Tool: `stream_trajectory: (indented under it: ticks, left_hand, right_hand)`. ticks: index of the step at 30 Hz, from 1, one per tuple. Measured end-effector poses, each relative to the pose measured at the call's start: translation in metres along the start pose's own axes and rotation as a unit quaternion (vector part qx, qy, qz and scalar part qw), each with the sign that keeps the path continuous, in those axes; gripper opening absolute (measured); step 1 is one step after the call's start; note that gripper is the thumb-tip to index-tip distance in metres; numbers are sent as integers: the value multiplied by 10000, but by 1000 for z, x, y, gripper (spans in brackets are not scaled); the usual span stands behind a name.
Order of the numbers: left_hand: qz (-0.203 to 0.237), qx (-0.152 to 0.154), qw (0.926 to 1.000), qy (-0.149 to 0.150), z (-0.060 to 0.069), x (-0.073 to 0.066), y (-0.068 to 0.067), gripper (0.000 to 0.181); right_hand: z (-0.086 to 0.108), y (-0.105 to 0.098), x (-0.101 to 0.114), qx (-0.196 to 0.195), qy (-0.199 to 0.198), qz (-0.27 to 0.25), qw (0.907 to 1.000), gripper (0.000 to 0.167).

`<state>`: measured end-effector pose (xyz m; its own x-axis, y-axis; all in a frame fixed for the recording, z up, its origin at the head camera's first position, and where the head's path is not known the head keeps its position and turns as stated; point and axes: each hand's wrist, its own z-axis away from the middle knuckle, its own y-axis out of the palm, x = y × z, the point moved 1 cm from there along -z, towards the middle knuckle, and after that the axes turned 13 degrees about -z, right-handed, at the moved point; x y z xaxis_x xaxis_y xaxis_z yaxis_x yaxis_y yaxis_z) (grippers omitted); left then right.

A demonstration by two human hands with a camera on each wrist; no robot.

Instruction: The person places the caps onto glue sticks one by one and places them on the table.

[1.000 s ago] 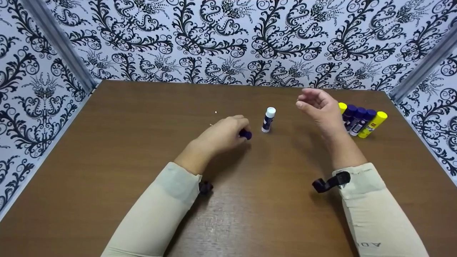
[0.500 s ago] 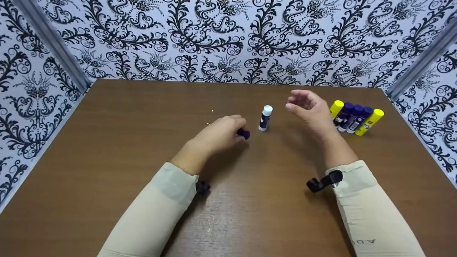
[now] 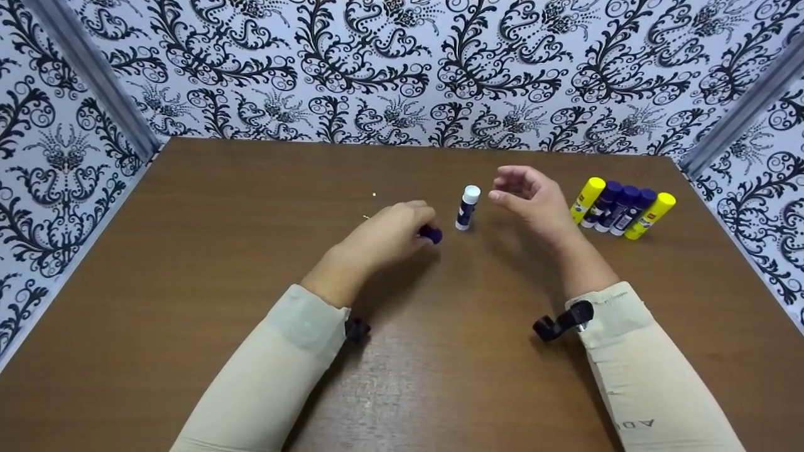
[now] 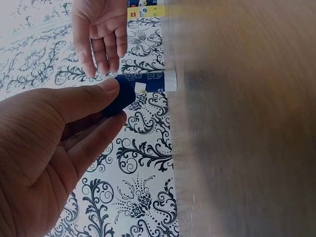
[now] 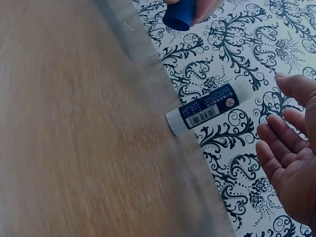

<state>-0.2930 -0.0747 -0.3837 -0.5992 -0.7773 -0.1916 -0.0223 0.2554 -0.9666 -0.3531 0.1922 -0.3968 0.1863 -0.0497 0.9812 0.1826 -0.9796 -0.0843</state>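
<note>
An uncapped glue stick (image 3: 466, 208), white with a dark blue label, stands upright between the hands on the table. To its left, the left hand (image 3: 392, 235) pinches a dark blue cap (image 3: 431, 235) between thumb and fingers. The same cap (image 4: 121, 96) shows in the left wrist view, partly covering the glue stick behind it. Just right of the glue stick hovers the right hand (image 3: 531, 201), fingers loosely bent and holding nothing. In the right wrist view a gap separates these fingers from the glue stick (image 5: 210, 107).
Right of the right hand, several glue sticks stand in a row: a yellow one (image 3: 588, 199) and another yellow one (image 3: 651, 215) at the ends, blue-capped ones (image 3: 622, 207) between. Small white specks lie left of the glue stick. A patterned wall rises behind the brown table (image 3: 251, 188).
The right hand has moved left, away from the row and closer to the standing glue stick. The left hand keeps its pinch on the cap and has hardly moved.
</note>
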Motion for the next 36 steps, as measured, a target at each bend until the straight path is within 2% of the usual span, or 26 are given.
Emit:
stream_trajectory:
  ticks: [17,25,36]
  left_hand:
    - [135,29,9999,-48,0,-2,-1,10]
    - [185,91,9997,-87,1,-1,-1,12]
    - [62,55,10000,-52,0,-2,0,11]
  right_hand:
    - [-2,12,-15,339,290,224,9988,52]
    - [-4,19,-21,505,367,41,9980,54]
    - [-7,22,-28,736,648,33,9952,66]
